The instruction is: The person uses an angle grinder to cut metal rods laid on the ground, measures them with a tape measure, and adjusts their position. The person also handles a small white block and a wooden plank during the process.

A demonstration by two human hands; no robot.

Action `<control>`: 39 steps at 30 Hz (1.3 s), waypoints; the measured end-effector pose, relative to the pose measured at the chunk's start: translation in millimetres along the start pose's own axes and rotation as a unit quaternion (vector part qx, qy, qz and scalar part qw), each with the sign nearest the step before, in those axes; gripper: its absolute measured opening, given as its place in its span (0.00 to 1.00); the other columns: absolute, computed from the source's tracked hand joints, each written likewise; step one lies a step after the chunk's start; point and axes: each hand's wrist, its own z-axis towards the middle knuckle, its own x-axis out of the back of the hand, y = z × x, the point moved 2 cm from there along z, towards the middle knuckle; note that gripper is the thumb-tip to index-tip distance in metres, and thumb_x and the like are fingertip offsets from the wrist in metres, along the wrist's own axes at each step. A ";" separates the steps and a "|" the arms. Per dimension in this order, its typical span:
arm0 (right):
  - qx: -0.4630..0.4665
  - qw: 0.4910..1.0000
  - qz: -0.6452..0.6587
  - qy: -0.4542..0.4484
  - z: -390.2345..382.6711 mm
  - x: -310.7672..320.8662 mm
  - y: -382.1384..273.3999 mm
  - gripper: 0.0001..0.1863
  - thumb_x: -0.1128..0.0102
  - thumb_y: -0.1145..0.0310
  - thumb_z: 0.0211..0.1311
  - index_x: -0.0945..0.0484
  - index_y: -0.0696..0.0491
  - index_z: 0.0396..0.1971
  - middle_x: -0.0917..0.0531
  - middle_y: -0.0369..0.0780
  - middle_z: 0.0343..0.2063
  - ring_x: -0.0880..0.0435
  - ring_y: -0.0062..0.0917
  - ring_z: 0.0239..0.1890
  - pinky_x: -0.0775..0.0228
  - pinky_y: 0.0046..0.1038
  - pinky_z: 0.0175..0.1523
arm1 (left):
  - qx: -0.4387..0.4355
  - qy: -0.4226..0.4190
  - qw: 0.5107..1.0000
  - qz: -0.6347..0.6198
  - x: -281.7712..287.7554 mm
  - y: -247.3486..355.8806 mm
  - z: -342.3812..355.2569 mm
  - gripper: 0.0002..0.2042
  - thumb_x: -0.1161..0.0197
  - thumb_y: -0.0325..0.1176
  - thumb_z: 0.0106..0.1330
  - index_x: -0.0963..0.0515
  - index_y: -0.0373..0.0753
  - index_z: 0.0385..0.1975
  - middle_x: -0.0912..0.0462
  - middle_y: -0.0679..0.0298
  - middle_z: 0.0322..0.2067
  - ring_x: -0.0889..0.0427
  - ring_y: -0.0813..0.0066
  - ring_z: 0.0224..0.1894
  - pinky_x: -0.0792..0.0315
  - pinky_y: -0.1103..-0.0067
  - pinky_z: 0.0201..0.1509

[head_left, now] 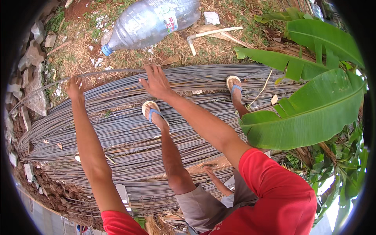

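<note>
A broad bundle of long thin steel rods (117,131) lies across the ground, curving together at the left. My left hand (74,88) is closed around a steel rod (102,73) lifted off the bundle's far left edge, bending down toward the stones. My right hand (158,83) rests at the far edge of the rods, its fingers stretched over them and its thumb apart. Whether any rod lies under its fingers is hard to see. My feet, in sandals with blue straps (155,111), stand on the bundle.
A large clear plastic bottle (150,24) with a blue cap lies beyond the rods, near a bent pale pipe (211,33). Broken stones (36,92) line the left. Banana leaves (309,111) overhang the right. Another person's limb (217,181) shows behind my legs.
</note>
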 end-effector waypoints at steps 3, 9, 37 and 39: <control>-0.061 0.997 0.005 -0.049 -77.4 52.3 -12.2 0.27 0.36 0.56 0.72 0.29 0.58 0.62 0.23 0.55 0.53 0.24 0.54 0.55 0.31 0.51 0.60 | 0.019 0.010 0.997 0.079 10.0 -23.0 -74.5 0.28 0.37 0.44 0.79 0.39 0.44 0.72 0.17 0.57 0.59 0.15 0.62 0.56 0.21 0.67 0.51; -0.142 0.955 -0.001 -0.261 -290.2 193.5 -46.6 0.23 0.39 0.48 0.72 0.19 0.57 0.45 0.13 0.56 0.41 0.14 0.56 0.48 0.22 0.54 0.54 | 0.222 -0.190 0.939 0.179 17.2 -80.5 -338.2 0.16 0.37 0.48 0.76 0.21 0.47 0.54 0.11 0.62 0.41 0.14 0.72 0.34 0.24 0.73 0.29; -0.658 0.597 0.214 0.406 -971.3 472.9 128.2 0.18 0.37 0.52 0.69 0.12 0.53 0.39 0.10 0.45 0.27 0.10 0.38 0.28 0.19 0.39 0.38 | -0.064 -0.533 0.670 0.512 -361.9 90.4 -1002.8 0.18 0.47 0.44 0.81 0.22 0.44 0.62 0.11 0.64 0.46 0.15 0.75 0.37 0.23 0.76 0.38; -0.665 0.529 0.279 0.447 -986.6 496.0 134.2 0.17 0.37 0.54 0.69 0.12 0.53 0.39 0.11 0.45 0.25 0.11 0.36 0.27 0.19 0.39 0.36 | -0.111 -0.589 0.620 0.506 -397.9 86.3 -1071.6 0.17 0.44 0.43 0.81 0.21 0.43 0.60 0.11 0.65 0.44 0.14 0.77 0.37 0.23 0.77 0.36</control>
